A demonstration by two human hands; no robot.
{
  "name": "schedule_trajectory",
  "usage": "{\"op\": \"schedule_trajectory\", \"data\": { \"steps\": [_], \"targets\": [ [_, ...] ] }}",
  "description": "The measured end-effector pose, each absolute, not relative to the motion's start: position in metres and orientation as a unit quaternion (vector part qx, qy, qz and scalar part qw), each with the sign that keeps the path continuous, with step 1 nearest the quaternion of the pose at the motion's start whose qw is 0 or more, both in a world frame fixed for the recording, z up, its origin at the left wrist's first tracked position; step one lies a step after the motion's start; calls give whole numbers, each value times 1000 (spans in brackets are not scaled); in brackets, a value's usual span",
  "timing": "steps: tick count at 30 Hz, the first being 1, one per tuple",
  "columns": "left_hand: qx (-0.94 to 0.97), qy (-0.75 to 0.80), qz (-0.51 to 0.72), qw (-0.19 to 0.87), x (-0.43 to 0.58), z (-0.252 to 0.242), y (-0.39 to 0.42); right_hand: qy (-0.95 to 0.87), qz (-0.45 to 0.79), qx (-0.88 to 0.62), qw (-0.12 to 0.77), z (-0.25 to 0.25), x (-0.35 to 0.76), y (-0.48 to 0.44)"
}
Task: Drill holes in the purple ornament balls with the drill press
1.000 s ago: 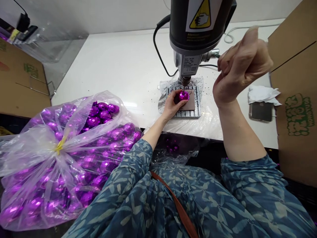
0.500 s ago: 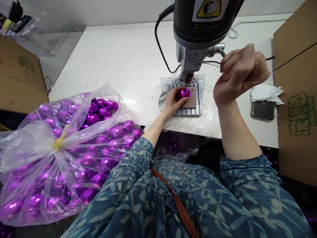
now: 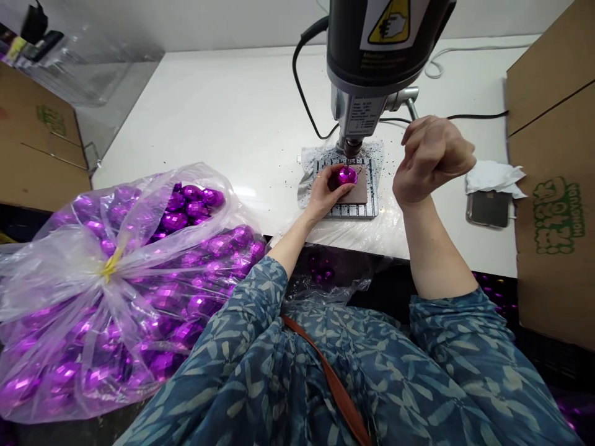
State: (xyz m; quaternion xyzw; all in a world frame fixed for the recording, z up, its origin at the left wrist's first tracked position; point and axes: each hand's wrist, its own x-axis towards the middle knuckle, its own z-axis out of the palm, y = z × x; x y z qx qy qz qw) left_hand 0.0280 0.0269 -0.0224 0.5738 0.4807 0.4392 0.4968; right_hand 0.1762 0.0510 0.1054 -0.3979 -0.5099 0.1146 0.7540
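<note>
My left hand (image 3: 324, 191) grips a shiny purple faceted ball (image 3: 347, 176) between thumb and fingers. The ball rests on a brown square board (image 3: 357, 193) lying on the slotted metal base (image 3: 374, 207) of a bench drill press (image 3: 372, 74). The drill's chuck (image 3: 353, 147) is right above the ball; whether the bit touches it I cannot tell. At the right, my right hand (image 3: 430, 158) is closed around the end of the drill's feed lever (image 3: 411, 108), whose grip is hidden in the fist.
A clear plastic bag (image 3: 111, 266) full of purple balls sits at the left. Cardboard boxes (image 3: 553, 155) stand on both sides. A phone (image 3: 488, 209) and crumpled tissue (image 3: 495, 178) lie at the right. Dark shavings and a cloth (image 3: 305, 179) surround the base.
My right hand has come down and slightly left with the feed lever. My left hand and the purple ball stay in place.
</note>
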Motion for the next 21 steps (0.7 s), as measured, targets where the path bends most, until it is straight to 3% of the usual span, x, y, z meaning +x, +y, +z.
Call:
{"op": "schedule_trajectory", "data": {
  "steps": [6, 10, 13, 18, 21],
  "targets": [
    [569, 486, 452, 484, 33, -17, 26, -489, 159, -430, 742, 160, 169, 58],
    [598, 516, 471, 393, 29, -10, 1, -502, 209, -457, 704, 196, 170, 68],
    [663, 485, 441, 361, 11, 4, -38, -515, 225, -463, 686, 201, 171, 69],
    [811, 338, 279, 388, -21, 30, -101, -518, 231, -452, 689, 190, 172, 75],
    [817, 337, 338, 325, -36, 35, -114, -488, 263, -435, 710, 184, 176, 80]
  ]
}}
